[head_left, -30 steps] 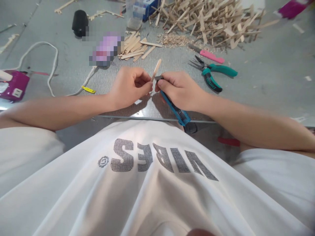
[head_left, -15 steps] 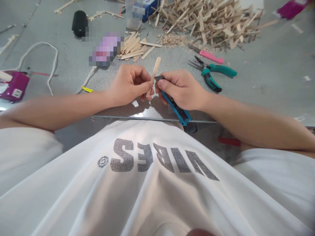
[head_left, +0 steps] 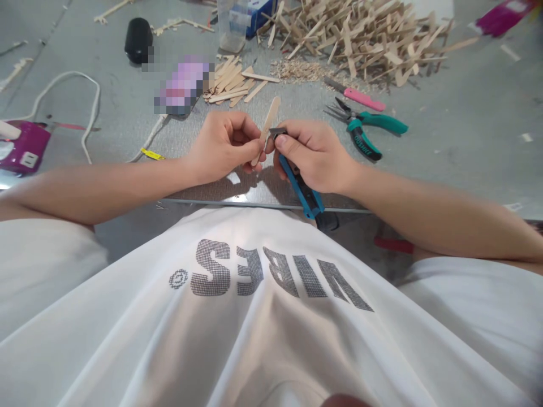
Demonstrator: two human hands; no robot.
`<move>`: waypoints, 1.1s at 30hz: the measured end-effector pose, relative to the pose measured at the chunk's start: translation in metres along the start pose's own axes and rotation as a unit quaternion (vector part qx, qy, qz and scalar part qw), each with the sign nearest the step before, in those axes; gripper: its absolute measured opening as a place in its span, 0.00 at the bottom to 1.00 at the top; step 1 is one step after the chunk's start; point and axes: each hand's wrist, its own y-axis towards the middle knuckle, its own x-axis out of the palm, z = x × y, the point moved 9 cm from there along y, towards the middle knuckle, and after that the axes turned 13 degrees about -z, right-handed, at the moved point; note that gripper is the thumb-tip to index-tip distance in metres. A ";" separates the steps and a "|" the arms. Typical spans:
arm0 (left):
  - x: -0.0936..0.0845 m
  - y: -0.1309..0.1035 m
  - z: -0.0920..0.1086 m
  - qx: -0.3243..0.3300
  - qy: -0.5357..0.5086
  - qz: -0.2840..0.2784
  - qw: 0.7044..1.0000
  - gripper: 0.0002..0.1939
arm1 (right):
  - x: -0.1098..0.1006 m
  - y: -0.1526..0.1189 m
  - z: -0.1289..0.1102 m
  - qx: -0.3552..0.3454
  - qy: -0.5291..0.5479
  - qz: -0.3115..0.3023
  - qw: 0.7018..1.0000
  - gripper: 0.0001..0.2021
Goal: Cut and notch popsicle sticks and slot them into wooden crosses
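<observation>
My left hand [head_left: 233,141] pinches a flat wooden craft stick [head_left: 270,116] between thumb and fingers, its rounded top end tilted up to the right. My right hand [head_left: 314,150] is closed around a blue and black utility knife [head_left: 303,189], whose handle slants down toward the table edge. The knife's dark blade end points left, close against the stick's right edge; whether it touches cannot be told. The fingers partly hide the lower stick and the knife's middle.
Beyond my hands lie loose craft sticks [head_left: 229,82], wood shavings [head_left: 299,70] and a big stick pile [head_left: 360,34]. Green-handled pliers [head_left: 365,130] and a pink-handled knife [head_left: 362,99] lie right. Left are a blurred phone [head_left: 182,85], white cable [head_left: 98,93] and purple power socket [head_left: 27,150].
My right hand has shifted slightly right, and the knife handle's lower end has swung a little left. The stick leans slightly more to the right in my left hand.
</observation>
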 end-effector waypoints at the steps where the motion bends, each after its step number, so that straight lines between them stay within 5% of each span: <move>1: -0.001 0.000 -0.002 -0.010 0.001 0.003 1.000 0.25 | 0.000 -0.001 -0.002 0.009 -0.005 0.005 1.000 0.12; 12: -0.002 0.000 -0.008 -0.030 0.020 0.014 0.999 0.34 | -0.001 -0.003 -0.007 0.096 -0.070 0.032 0.992 0.12; 20: -0.002 -0.006 -0.004 -0.025 0.065 0.045 0.997 0.13 | 0.000 -0.004 -0.005 0.139 -0.053 0.044 0.988 0.12; 33: 0.002 -0.010 -0.002 -0.037 0.139 0.039 0.989 0.12 | 0.004 -0.006 0.000 0.209 0.013 0.036 0.977 0.19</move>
